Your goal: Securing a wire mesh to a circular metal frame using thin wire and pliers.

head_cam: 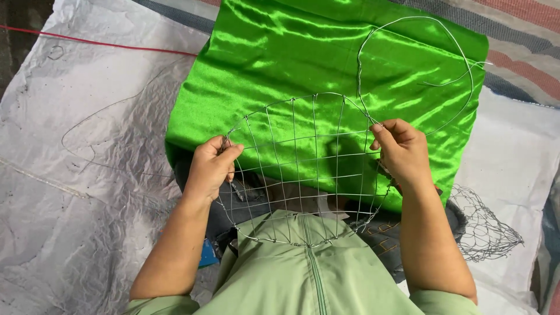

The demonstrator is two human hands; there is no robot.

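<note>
Wire mesh frame (303,169) hangs over the green satin cloth (280,64), held at both rims: left hand (211,166) fingers pinching its left edge, right hand (401,149) fingers pinching the right edge beside a loose wire loop (461,52). Even tension would probably keep it round. Crinkled plastic sheeting (76,192) lies under the cloth.

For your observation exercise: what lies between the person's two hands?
In the head view, the wire grid frame spans from left hand to right hand, green satin cloth behind it.
</note>
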